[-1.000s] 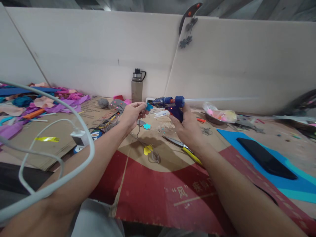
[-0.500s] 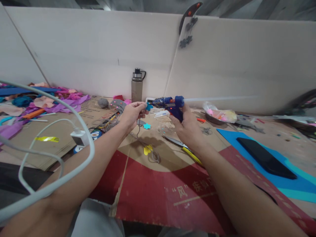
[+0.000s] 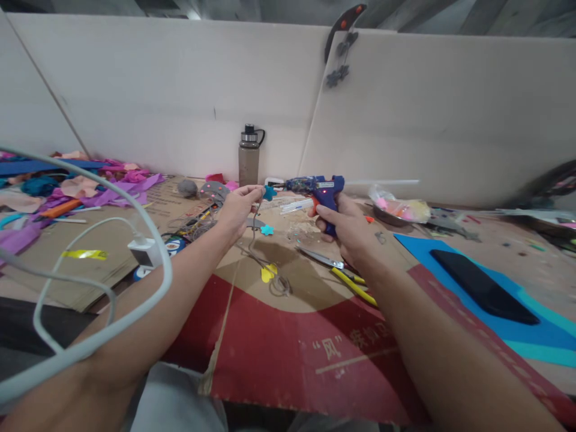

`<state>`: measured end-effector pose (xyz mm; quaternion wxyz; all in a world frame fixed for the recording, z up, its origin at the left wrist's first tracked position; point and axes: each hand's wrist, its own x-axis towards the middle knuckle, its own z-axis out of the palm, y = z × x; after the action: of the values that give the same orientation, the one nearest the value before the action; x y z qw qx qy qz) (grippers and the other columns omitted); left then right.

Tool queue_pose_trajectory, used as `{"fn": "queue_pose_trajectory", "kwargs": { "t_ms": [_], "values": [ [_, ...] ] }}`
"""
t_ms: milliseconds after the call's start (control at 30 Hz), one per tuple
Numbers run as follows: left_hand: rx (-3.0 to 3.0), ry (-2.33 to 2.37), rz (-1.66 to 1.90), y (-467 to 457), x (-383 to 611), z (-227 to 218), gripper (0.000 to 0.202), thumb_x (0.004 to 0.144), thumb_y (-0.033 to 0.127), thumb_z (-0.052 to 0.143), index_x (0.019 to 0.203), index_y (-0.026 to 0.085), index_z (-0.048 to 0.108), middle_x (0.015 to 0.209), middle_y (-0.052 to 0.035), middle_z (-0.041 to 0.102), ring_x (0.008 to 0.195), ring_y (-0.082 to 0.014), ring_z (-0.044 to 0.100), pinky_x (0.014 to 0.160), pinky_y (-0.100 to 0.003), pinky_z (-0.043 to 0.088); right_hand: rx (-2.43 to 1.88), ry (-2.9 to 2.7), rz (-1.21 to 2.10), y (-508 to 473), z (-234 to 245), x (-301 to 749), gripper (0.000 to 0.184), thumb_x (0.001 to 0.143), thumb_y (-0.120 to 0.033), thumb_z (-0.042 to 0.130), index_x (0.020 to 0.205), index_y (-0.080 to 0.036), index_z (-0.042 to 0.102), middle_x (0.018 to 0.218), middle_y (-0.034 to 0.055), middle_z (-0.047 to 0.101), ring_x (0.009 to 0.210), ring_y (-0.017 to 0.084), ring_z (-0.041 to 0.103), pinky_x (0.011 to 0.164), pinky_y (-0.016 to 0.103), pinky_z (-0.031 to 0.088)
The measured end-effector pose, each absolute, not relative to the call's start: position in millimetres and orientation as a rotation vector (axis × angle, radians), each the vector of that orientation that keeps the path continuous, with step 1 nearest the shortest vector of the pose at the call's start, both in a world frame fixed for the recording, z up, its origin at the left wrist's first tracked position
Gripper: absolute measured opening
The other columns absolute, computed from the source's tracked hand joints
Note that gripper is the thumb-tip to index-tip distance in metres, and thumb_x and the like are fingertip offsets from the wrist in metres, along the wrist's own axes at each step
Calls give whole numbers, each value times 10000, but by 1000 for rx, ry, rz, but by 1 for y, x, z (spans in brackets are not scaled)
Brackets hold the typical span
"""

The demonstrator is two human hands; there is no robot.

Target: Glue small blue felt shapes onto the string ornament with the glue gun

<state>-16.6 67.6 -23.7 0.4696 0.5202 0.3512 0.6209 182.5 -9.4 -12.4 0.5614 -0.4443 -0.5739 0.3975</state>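
My left hand [image 3: 238,207] pinches a small teal foam flower [image 3: 269,192] on a thin wire stem that hangs down toward the cardboard. My right hand [image 3: 348,231] is wrapped round the grip of a blue glue gun [image 3: 317,189]; its red light is on and its nozzle points left, close to the flower. A clear glue stick [image 3: 382,182] juts out of the gun's back. Another teal flower [image 3: 267,230] and a yellow foam piece [image 3: 269,273] lie on the cardboard [image 3: 288,336] below my hands.
Scissors with yellow handles [image 3: 342,270] lie under my right wrist. A water bottle [image 3: 248,157] stands at the white partition. A black phone [image 3: 483,287] rests on blue foam sheet [image 3: 531,336] at right. Coloured paper scraps [image 3: 67,192] pile at left; a white charger cable [image 3: 90,264] loops near.
My right hand has drawn the glue gun slightly right and back from the flower, and its grip has shifted lower. The left hand keeps the flower in place.
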Motion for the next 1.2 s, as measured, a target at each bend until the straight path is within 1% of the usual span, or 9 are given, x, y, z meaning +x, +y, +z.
{"fn": "queue_pose_trajectory", "kwargs": {
  "t_ms": [33,100,200,400,633,867,967,1067,1200],
  "values": [
    [1259,857,1517,68,-16,-24,157,648,283,709,712,157,642,622,22,565,531,-55,464,443,-168,280,-1017,-1308,1033,-9,-11,183,244,721,-298,580,920,-230,456,768,-25,545,505,70,404,370,181,245],
    [1236,847,1491,68,-16,-24,147,648,275,709,697,156,637,582,32,532,492,-49,415,430,-175,254,-988,-1260,1134,-9,-10,184,269,692,-284,613,899,-225,453,756,-32,526,500,59,386,357,168,218],
    [1232,833,1465,67,-15,-24,154,648,278,716,677,156,626,573,34,516,487,-49,400,434,-177,259,-978,-1249,1153,-8,-11,184,288,678,-271,634,898,-223,455,747,-32,524,496,56,380,348,164,205],
    [1278,832,1449,65,-14,-24,157,658,284,709,677,158,618,581,30,510,503,-55,404,448,-186,262,-991,-1293,1088,-7,-14,182,276,691,-280,617,906,-231,450,759,-28,529,499,59,389,347,170,209],
    [1275,823,1449,64,-13,-24,195,632,311,732,676,157,621,582,29,506,507,-56,407,449,-189,263,-979,-1331,1003,-2,-18,183,280,707,-269,601,943,-231,454,768,-39,545,505,59,396,353,166,238],
    [1298,854,1448,63,-13,-23,179,649,303,716,668,156,616,574,24,515,494,-55,398,450,-195,262,-1078,-1413,836,0,-22,184,234,755,-302,563,957,-237,462,793,-14,574,525,84,421,377,194,298],
    [1302,857,1456,64,-13,-23,164,653,289,713,673,159,615,578,26,514,500,-55,405,455,-193,262,-1119,-1506,639,2,-25,186,205,782,-311,542,966,-240,485,797,3,590,554,105,462,433,226,368],
    [1294,853,1458,64,-12,-23,150,652,274,710,676,160,617,587,20,526,511,-59,420,460,-194,267,-1140,-1581,422,4,-28,188,235,799,-311,531,1021,-242,498,844,26,614,657,145,538,541,276,445],
    [1275,848,1462,63,-11,-22,140,651,265,703,675,156,619,591,16,535,511,-58,423,458,-193,259,-1157,-1633,292,5,-31,190,266,824,-298,501,1081,-233,504,892,48,627,773,186,583,652,338,482]
  ]
}}
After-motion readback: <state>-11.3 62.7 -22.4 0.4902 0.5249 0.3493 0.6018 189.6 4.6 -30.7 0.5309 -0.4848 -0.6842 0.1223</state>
